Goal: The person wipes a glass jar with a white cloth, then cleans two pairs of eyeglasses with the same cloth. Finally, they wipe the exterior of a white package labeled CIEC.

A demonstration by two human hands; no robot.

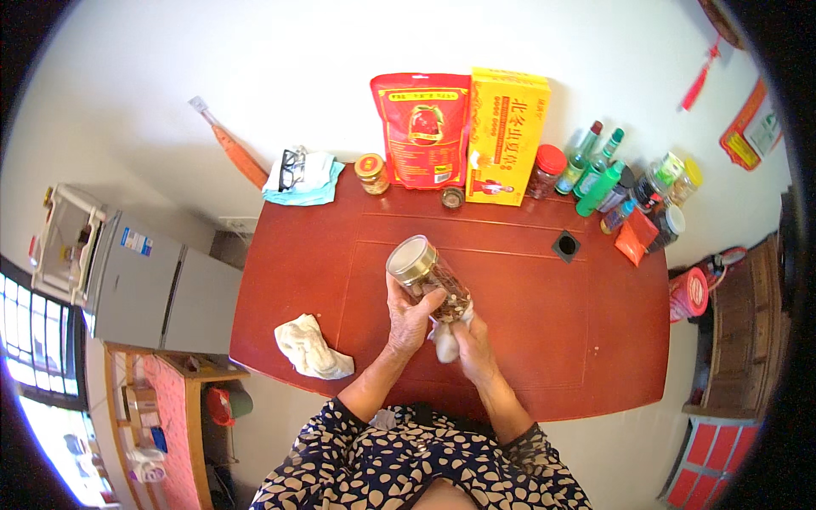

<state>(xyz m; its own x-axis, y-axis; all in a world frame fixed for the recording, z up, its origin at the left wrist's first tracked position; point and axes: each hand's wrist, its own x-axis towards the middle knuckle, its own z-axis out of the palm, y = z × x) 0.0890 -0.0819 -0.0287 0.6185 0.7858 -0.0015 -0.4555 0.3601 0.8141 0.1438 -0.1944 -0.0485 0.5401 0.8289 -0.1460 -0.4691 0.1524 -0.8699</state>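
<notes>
A clear jar [444, 282] with a gold-rimmed lid is held tilted above the table, its lid end pointing away and to the left. Small brown and pale pieces show through its side. My left hand [410, 316] wraps round the jar, thumb across its front. At the jar's near end, my right hand [476, 347] grips a white cloth [447, 347] against it; part of the cloth hangs below. Some of my right fingers are hidden behind the jar and cloth. Off to the left, a crumpled cream cloth [311, 347] lies near the table's front edge.
On the red-brown table [527, 340], a red bag [425, 127], a yellow box [508, 136] and a small jar [371, 173] stand along the back. Bottles [600, 189] and jars crowd the back right. Eyeglasses [292, 168] rest on folded cloths. A square table fitting [566, 246] sits at right.
</notes>
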